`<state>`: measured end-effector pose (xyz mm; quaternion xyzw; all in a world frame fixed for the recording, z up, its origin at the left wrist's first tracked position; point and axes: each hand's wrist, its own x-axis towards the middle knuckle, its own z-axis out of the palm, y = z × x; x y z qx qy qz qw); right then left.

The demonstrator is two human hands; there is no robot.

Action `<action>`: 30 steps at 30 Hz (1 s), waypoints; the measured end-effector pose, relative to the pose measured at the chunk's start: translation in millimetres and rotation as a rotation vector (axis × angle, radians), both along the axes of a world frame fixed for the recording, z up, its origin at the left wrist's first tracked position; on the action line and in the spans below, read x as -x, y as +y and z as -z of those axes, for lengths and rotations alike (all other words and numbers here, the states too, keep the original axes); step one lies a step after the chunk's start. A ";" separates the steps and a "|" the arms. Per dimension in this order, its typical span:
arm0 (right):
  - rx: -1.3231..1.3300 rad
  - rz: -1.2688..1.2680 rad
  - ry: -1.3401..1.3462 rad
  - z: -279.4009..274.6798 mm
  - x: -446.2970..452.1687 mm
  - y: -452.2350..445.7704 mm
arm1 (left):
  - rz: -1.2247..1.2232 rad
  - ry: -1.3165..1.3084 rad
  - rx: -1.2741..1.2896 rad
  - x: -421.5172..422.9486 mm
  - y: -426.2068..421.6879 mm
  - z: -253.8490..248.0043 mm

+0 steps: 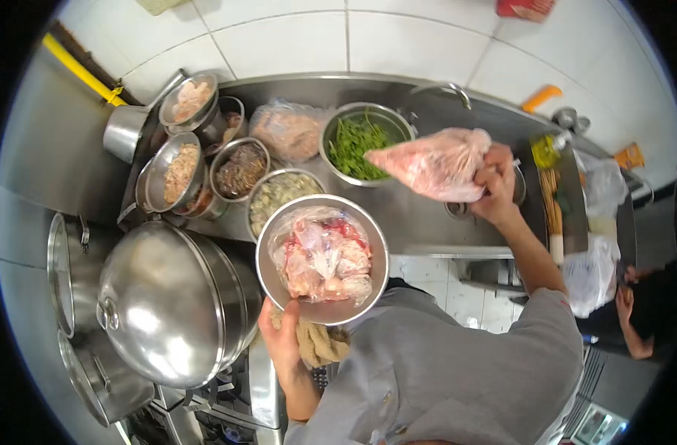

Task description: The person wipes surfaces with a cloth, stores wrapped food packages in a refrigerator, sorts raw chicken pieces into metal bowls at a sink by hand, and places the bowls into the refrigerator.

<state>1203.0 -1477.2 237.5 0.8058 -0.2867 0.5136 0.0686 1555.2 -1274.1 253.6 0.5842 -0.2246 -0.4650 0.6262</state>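
My left hand grips the near-left rim of a round metal bowl, its thumb over the edge. Inside the bowl lies raw meat in clear plastic. My right hand is closed on a plastic bag of pale pink raw meat, held up above the steel counter. The bag's narrow end points left, next to a bowl of green herbs. A brown cloth hangs below the metal bowl, close to my left hand.
Several bowls of food, one with chopped pale pieces, crowd the counter's left. A large domed lid covers a pot at lower left. A faucet, oil bottle and plastic bags are rightward. Another person's arm shows far right.
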 end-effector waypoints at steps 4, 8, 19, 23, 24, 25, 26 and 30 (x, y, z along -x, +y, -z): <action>-0.102 0.084 0.102 71.3 -5.3 73.7 | 0.039 0.072 0.041 -3.3 36.5 16.8; -0.189 0.192 0.263 142.8 -39.2 95.3 | 0.099 0.068 0.017 -8.0 63.7 23.1; -0.602 0.225 0.560 81.7 -105.1 94.9 | 0.071 0.041 -0.117 -2.5 118.3 85.5; -0.938 0.311 0.774 85.2 -121.9 60.4 | 0.116 0.016 -0.153 0.7 121.1 101.5; -1.013 0.306 0.747 78.9 -120.4 59.9 | 0.125 0.002 -0.144 6.4 120.8 100.1; -1.082 0.305 0.718 72.9 -115.8 56.1 | 0.138 -0.012 -0.128 9.8 118.6 100.3; -1.041 0.283 0.693 80.1 -109.0 52.2 | 0.164 -0.015 -0.112 9.7 118.0 106.6; -0.942 0.262 0.614 80.6 -88.1 54.4 | 0.179 0.086 -0.125 21.7 110.9 117.8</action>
